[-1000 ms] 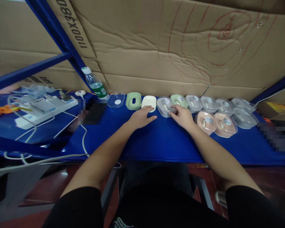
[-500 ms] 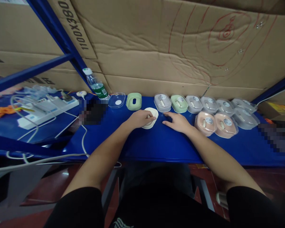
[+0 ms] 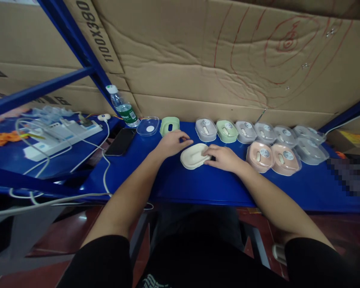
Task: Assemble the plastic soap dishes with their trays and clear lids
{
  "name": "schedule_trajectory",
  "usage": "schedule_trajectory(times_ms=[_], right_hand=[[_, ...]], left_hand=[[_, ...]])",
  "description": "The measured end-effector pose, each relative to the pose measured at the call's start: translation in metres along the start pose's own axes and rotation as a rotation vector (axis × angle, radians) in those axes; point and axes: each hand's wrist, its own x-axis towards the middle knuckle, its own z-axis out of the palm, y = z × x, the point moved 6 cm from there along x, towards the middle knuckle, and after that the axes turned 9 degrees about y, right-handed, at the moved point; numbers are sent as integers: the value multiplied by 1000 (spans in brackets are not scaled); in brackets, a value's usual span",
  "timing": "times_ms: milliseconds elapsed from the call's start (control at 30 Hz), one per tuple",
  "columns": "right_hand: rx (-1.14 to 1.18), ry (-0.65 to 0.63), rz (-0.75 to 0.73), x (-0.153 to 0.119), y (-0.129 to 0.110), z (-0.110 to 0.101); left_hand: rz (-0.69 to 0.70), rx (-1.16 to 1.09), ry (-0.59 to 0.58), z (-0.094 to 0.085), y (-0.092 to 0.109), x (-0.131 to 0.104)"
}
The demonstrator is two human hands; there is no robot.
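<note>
The right hand pinched the right side of a single cream dish between thumb and fingers; the dish sat in front of the back row, near the middle of the blue table. The left hand was loosely open, thumb and fingers apart, between the dish and one green tray; whether it touched the tray could not be told. Nine lidded cases were counted to the right: six greyish cases, one green case and two pink cases. One clear lid lay left of the tray. Bare blue surface ran from the dish to the table's front edge. A cardboard panel closed off the back, and the pink cases stood just beside the right wrist. Farther left were a bottle, a phone and a power strip.
</note>
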Motion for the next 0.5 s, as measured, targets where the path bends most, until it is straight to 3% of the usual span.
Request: schedule_trajectory(times_ms=[67,133,333,500], right_hand=[[-6,-10,16,0,0,0],[-5,-31,31,0,-2,1],[22,-56,39,1,-8,1],[34,-54,40,1,-8,-1]], left_hand=[[-57,156,127,-14,-14,3],[-168,292,161,-25,-29,3],[-436,506,65,-46,-57,-4],[-470,571,-39,-51,-66,-5]])
